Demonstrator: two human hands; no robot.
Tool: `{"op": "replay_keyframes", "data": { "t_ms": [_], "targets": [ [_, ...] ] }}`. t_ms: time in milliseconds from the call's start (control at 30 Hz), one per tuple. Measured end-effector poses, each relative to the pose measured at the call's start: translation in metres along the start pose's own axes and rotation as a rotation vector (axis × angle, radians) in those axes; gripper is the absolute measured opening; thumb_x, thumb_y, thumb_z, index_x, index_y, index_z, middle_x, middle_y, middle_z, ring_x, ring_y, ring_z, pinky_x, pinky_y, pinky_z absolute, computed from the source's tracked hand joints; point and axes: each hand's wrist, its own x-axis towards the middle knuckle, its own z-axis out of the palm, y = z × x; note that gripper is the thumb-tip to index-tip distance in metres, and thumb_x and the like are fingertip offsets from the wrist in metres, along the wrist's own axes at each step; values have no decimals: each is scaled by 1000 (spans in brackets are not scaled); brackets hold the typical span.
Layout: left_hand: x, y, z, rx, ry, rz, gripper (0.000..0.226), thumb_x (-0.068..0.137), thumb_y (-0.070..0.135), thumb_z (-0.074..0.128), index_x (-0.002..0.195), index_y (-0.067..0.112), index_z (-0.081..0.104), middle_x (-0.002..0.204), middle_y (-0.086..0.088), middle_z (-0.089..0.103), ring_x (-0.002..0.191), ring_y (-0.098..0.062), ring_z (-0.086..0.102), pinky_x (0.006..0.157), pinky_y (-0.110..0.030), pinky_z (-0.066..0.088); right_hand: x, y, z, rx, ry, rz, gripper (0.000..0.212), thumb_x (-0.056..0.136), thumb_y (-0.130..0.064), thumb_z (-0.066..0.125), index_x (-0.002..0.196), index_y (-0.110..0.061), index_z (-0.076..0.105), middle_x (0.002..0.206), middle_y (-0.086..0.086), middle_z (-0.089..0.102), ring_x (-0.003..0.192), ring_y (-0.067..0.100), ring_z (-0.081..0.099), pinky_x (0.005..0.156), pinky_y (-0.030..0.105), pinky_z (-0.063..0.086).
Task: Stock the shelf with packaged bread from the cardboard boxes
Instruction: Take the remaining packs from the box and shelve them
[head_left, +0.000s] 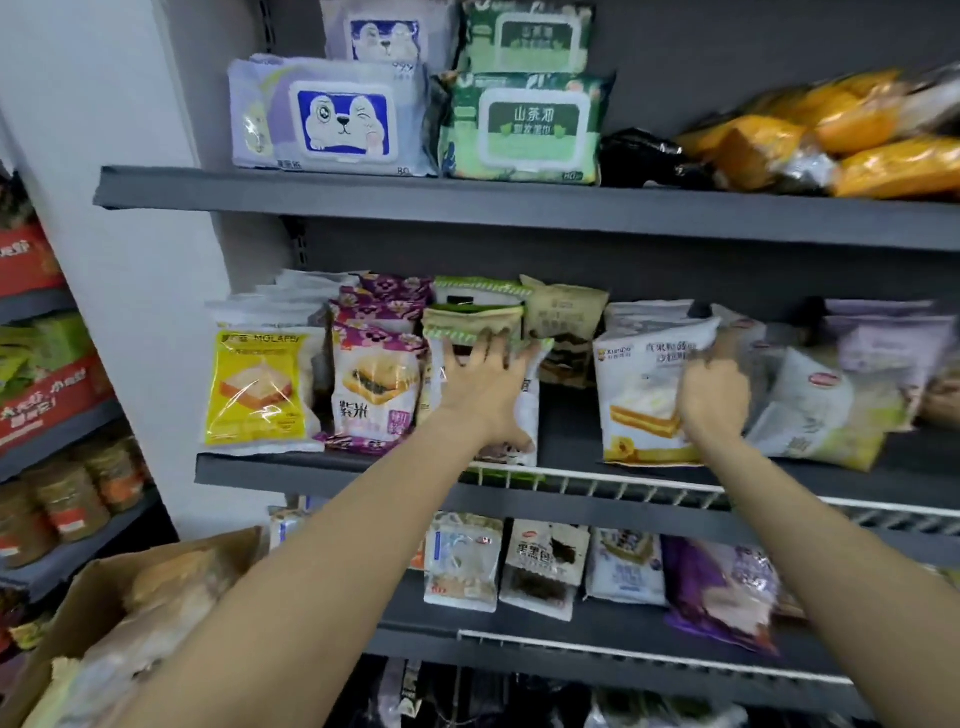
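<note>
Yellow MOLAFEI pack (260, 387) stands left; left hand (485, 387) fingers splayed on a packet (524, 415), right hand (714, 392) seemingly pinching XianDe pack (644, 395).

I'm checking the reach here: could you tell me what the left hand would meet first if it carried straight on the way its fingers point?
Probably the green-trimmed bread packet: the left hand's fingertips already reach its lower edge.
</note>
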Motion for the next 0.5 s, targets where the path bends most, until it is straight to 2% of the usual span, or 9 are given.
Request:
{"op": "replay_keyframes", "data": {
  "t_ms": [67,133,200,267,333,400,433,467,500],
  "targets": [
    [2,7,-1,-17,5,-34,120,64,59,75,150,34,-5,158,-9,-2,146,-33,-6,108,-68,2,10,18,6,47,-64,-83,51,97,-11,37,147,-7,24,109,31,55,88,39,56,68,32,36],
    [3,15,-1,-25,-8,-56,117,67,52,76,149,35,-5,158,-9,-4,145,-34,-9,107,-71,4,19,30,9,77,-86,-215,76,91,4,40,151,-20,2,136,26,42,87,35,56,63,29,40],
    [3,21,-4,-25,-30,-60,115,69,46,77,149,35,-5,156,-10,1,145,-35,-7,105,-72,7,22,32,6,27,-110,-299,88,85,16,38,151,-29,2,147,25,24,84,36,56,63,26,45],
    [3,21,-6,-50,-50,-66,114,69,40,79,149,35,-1,153,-12,6,144,-35,-1,105,-73,11,20,31,3,-95,-158,-338,81,87,17,32,148,-35,21,147,28,21,84,34,55,67,19,46],
    [3,19,-8,-65,-62,-71,114,67,36,81,149,34,2,151,-13,8,143,-35,3,105,-73,12,21,35,6,-153,-224,-358,67,89,5,30,141,-37,39,142,30,29,97,30,52,82,27,45],
    [3,21,-11,-48,-78,-83,113,67,31,83,149,33,5,150,-14,7,143,-37,3,105,-73,13,25,43,8,-190,-278,-327,55,81,-30,37,133,-48,38,126,27,46,93,28,46,81,32,44],
    [3,24,-11,-40,-86,-93,112,67,27,83,149,31,5,150,-15,7,142,-37,3,105,-73,13,30,48,11,-187,-304,-309,58,73,-46,43,129,-52,33,121,24,48,97,31,47,82,33,45],
    [4,26,-11,-31,-90,-105,111,67,24,82,148,30,6,149,-16,6,142,-38,3,104,-74,13,30,48,11,-155,-337,-289,67,67,-53,54,129,-51,28,123,24,45,106,35,48,87,36,48],
    [4,30,-11,-20,-92,-118,111,68,22,82,148,30,7,149,-16,6,142,-38,3,104,-73,14,24,41,5,-132,-365,-288,80,66,-48,68,133,-45,26,128,25,38,116,40,44,93,38,47]
  ]
}}
